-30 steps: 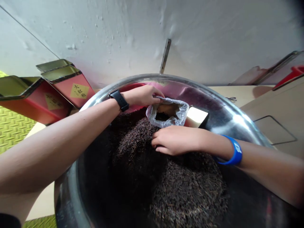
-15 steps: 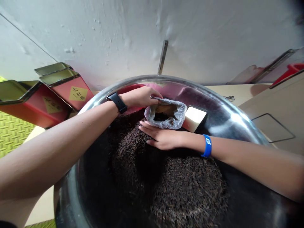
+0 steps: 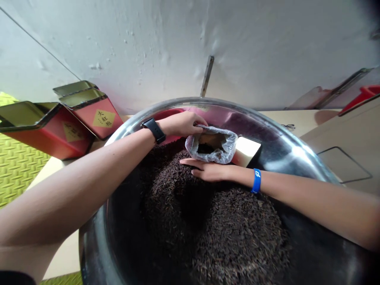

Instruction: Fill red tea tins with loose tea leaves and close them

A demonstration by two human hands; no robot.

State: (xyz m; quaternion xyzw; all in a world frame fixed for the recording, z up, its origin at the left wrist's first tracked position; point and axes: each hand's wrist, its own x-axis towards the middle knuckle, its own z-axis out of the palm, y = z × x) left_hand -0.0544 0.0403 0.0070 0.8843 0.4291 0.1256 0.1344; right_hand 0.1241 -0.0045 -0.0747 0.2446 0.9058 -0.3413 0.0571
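Large round stainless-steel basin [image 3: 276,146]: our landmark, filling the lower view.
Heap of dark loose tea leaves [image 3: 231,229]: inside the basin, piled toward its right and centre.
Two red rectangular tins with gold-green rims [image 3: 101,118]: outside the basin, off its left rim, well apart from both hands. The tin closer to the basin has a yellow diamond label with three black characters, which appear to read 大红袍. The label on the other tin is too dim to read.
Crinkled clear plastic bag [image 3: 221,152]: at the basin's far side, mouth open toward us, some tea visible inside.
Our left hand [image 3: 185,123]: at the bag's far-left edge, fingers curled and pinching the plastic rim.
Our right hand [image 3: 212,171]: lies on the tea just below the bag's mouth, fingers straight and pressed together, touching the bag's lower edge.
Black smartwatch [image 3: 154,130]: left wrist, over the basin's far-left rim.
Blue wristband [image 3: 255,181]: right wrist, above the tea. Its white mark is unreadable.
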